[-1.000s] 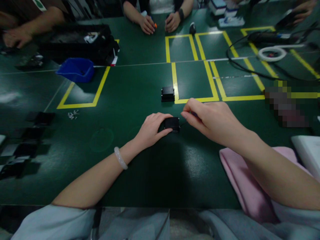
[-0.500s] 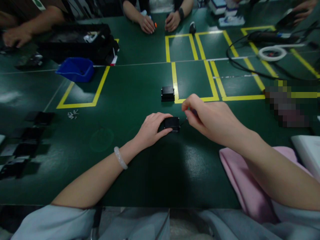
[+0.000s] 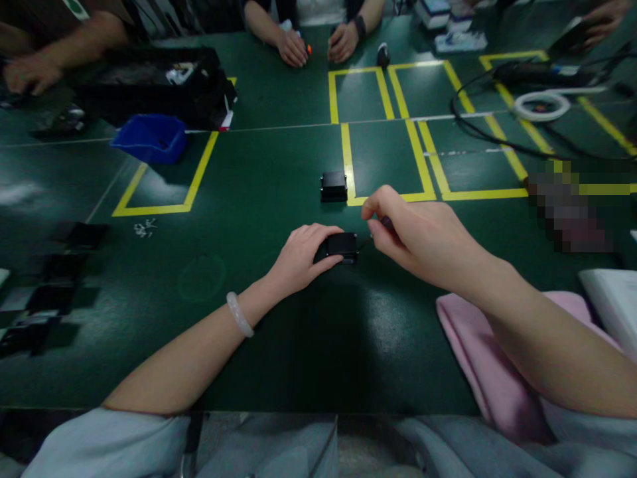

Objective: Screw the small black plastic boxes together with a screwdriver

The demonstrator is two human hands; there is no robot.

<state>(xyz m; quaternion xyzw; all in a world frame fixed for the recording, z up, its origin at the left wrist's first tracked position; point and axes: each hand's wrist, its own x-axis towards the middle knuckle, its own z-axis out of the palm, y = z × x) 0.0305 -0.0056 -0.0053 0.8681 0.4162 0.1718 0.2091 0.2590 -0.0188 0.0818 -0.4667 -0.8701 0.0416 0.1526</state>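
My left hand (image 3: 303, 255) is closed round the left end of a small black box (image 3: 343, 245), thumb on the near side and fingers on the far side, pressing it on the green table. Small shiny screw heads show at the box's corners. To its right, my right hand (image 3: 413, 232) grips a screwdriver (image 3: 385, 224). Most of the dark handle is hidden in the fingers, and the thin shaft points left at the box's right end. Whether the tip touches a screw I cannot tell. A second, similar black box (image 3: 333, 186) sits just beyond.
Loose screws (image 3: 144, 228) lie left, below a blue bin (image 3: 152, 138). More black boxes (image 3: 57, 265) are lined up at the far left. A pink cloth (image 3: 478, 352) lies under my right forearm. Across the table are another person's hands (image 3: 292, 48) and a white cable coil (image 3: 542, 106).
My hands and the box keep their places. A little more of the dark screwdriver handle shows between my right fingers.
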